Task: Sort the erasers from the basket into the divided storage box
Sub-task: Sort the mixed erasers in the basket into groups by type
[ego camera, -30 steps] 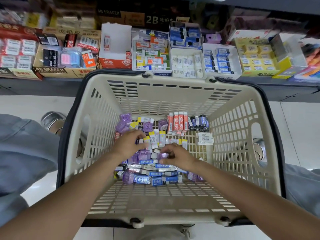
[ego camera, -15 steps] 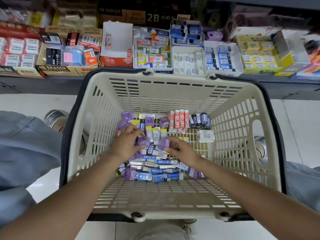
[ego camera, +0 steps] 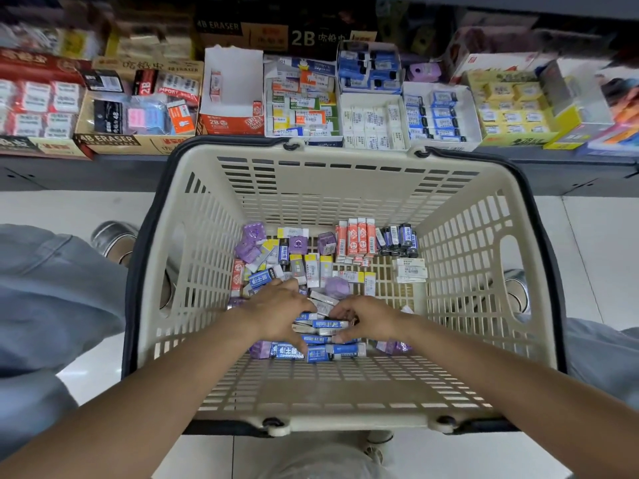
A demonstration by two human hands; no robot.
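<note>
- Erasers (ego camera: 321,271) lie loose on the floor of the basket (ego camera: 345,414), mixed kinds: blue-sleeved ones nearest me, purple blocks, yellow-and-white ones mid pile.
- Some already grouped: red-sleeved row (ego camera: 358,240) upright at the far wall, dark blue row (ego camera: 397,240) beside it, small white stack (ego camera: 409,270) off to the right. Looks like pre-sorting by kind inside the basket, my guess.
- My left hand (ego camera: 280,312) lies palm down on the pile, fingers curved over the blue-sleeved erasers (ego camera: 318,340), thumb down near the front row. I can't tell whether it actually pinches one or just presses.
- My right hand (ego camera: 366,321) is opposite it, fingers curled onto the same blue cluster, fingertips touching the sleeves. Firm hold or not: can't tell, pile hides the undersides.
- Both hands come at the cluster from either side, probably to rake like pieces together and lift several at once.
- Divided storage box (ego camera: 302,102) sits on the shelf just beyond the basket's far rim, compartments partly filled with green, orange and yellow packs; other eraser cartons (ego camera: 135,115) flank it.
- Basket sits between my knees on the tiled floor (ego camera: 69,205), close under the shelf, so the carry is short.
- Most of the sorting remains, I judge.
</note>
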